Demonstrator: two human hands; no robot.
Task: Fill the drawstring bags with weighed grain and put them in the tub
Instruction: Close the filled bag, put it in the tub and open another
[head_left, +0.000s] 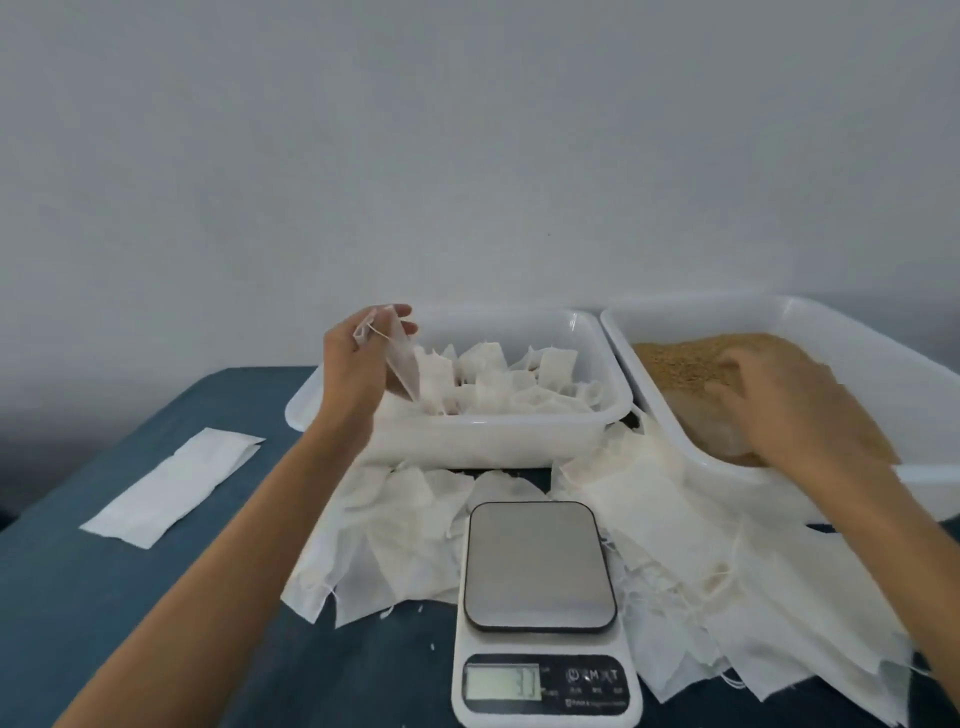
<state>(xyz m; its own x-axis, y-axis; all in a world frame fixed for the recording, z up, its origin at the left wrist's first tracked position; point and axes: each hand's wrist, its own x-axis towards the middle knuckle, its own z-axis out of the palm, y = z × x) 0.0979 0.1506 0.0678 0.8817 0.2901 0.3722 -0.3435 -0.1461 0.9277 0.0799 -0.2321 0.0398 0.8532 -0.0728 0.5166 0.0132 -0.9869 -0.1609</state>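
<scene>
My left hand (358, 364) pinches a small white drawstring bag (402, 366) by its top, and the bag hangs over the left end of the white tub (467, 441). Several white bags (519, 384) lie inside that tub. A second white tub (883, 332) at the right holds brown grain (685, 356). My right hand (800, 421) is down in the grain, blurred, its fingers curled over a translucent scoop (696, 426). The kitchen scale (540, 561) stands in front with a bare platform.
Several flat empty bags lie on the dark blue table (104, 597), in one heap left of the scale (384, 530) and another heap to its right (727, 571). A folded white sheet (171, 486) lies at the far left. A plain wall stands behind.
</scene>
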